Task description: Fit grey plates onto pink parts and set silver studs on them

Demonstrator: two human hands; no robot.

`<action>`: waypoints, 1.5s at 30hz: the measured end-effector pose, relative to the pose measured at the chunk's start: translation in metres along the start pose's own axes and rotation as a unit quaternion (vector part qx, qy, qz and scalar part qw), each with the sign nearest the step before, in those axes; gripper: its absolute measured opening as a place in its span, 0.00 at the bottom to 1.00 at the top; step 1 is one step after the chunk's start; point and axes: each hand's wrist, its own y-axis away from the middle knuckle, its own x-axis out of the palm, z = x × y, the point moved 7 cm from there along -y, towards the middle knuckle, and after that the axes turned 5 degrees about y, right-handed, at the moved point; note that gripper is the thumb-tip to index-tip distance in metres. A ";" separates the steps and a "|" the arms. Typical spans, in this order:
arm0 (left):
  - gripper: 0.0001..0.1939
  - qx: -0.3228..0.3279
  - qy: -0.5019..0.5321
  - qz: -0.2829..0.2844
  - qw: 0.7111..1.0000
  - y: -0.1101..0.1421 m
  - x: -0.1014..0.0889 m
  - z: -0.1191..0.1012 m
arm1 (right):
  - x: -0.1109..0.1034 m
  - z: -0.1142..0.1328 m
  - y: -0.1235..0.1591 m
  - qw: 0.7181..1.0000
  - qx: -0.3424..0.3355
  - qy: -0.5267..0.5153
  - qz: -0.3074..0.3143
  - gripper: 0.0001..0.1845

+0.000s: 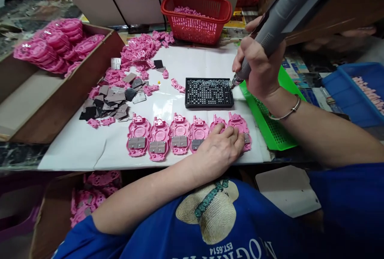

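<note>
My right hand (261,59) is wrapped round a grey electric screwdriver (270,31), tilted down to the left. Its tip is at the right edge of a black perforated screw tray (209,98), where small screws fill many holes and heap along the far side. My left hand (223,143) rests with fingers spread over the two rightmost pink plastic casings (238,122), partly hiding them. More pink casings (180,123) lie in the same row to the left. Grey plates (179,141) with small screws sit in the lower part of the visible ones.
Loose grey plates (112,99) and pink parts (139,51) are piled at left, beside a box (99,65) of bagged pink pieces. A red basket (196,23) stands behind. A green basket (279,131) and blue bin (348,87) are at right.
</note>
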 end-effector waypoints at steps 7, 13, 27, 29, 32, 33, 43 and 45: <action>0.19 0.003 -0.004 -0.001 1.000 -0.001 0.001 0.001 | -0.003 -0.007 -0.001 0.999 0.021 0.022 -0.012 0.19; 0.19 0.000 -0.006 -0.005 1.000 -0.001 0.000 0.001 | -0.001 -0.014 -0.001 0.998 0.023 0.064 0.001 0.23; 0.20 -0.012 0.012 0.033 0.999 -0.002 0.000 0.003 | -0.009 0.052 0.030 0.999 0.029 -0.002 0.019 0.10; 0.20 -0.011 0.012 0.030 0.999 -0.003 0.000 0.002 | -0.014 0.051 0.042 0.998 0.047 0.015 0.027 0.13; 0.18 -0.010 0.009 0.018 1.000 -0.003 0.000 0.002 | -0.020 0.043 0.053 0.996 0.063 0.053 0.040 0.19; 0.18 -0.010 0.008 0.015 1.000 -0.003 0.000 0.002 | -0.022 0.040 0.055 0.995 0.068 0.063 0.041 0.20; 0.17 -0.014 0.008 0.028 0.999 -0.004 -0.001 0.003 | -0.021 0.029 0.065 0.993 0.093 0.045 0.050 0.22; 0.18 -0.015 0.009 0.030 0.999 -0.004 -0.001 0.003 | -0.018 0.030 0.068 0.993 0.096 0.034 0.054 0.22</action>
